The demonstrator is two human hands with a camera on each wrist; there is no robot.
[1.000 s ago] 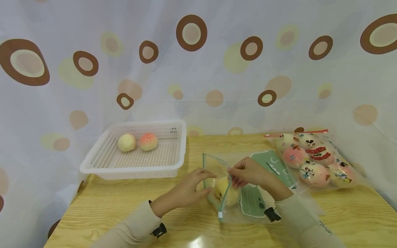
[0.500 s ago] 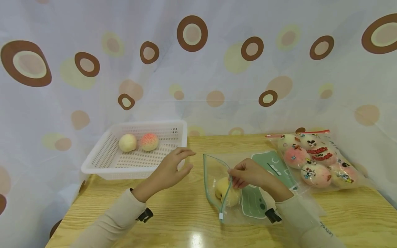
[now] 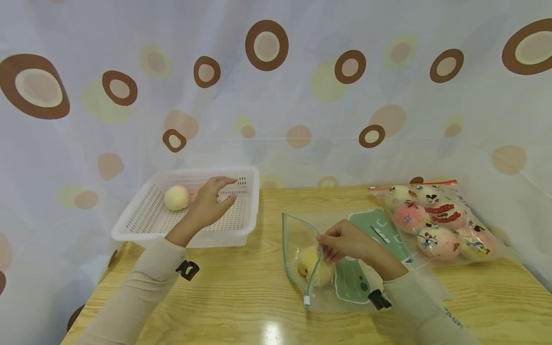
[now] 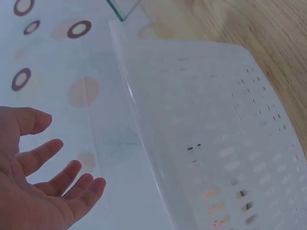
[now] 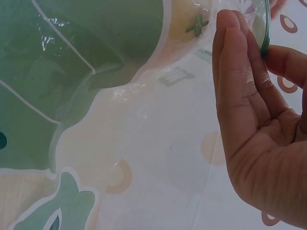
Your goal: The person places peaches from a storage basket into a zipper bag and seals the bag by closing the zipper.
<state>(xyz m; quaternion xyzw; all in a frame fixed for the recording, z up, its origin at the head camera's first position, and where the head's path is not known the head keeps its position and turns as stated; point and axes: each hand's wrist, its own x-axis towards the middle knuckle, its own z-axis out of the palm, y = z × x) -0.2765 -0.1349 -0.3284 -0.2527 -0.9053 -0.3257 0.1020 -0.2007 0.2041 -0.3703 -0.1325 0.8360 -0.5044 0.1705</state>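
My left hand hovers over the white plastic basket, thumb and fingers spread and nothing between them. Behind it, a pink-speckled peach-like ball is mostly hidden. A pale cream ball lies beside that one in the basket. On the right, my right hand pinches the rim of a clear zip bag between thumb and fingers, and its mouth gapes toward the left. Inside the bag rests a pale yellow peach-like ball with a dark spot. Green printing covers part of the bag.
At the far right lies a cartoon-printed zip bag with a red seal, holding several pink and cream balls. The wooden table extends under everything. A dotted curtain stands behind the table.
My left hand has left the clear bag's mouth and moved left and away over the basket, now covering the pink-speckled ball. My right hand keeps its pinch on the bag rim.
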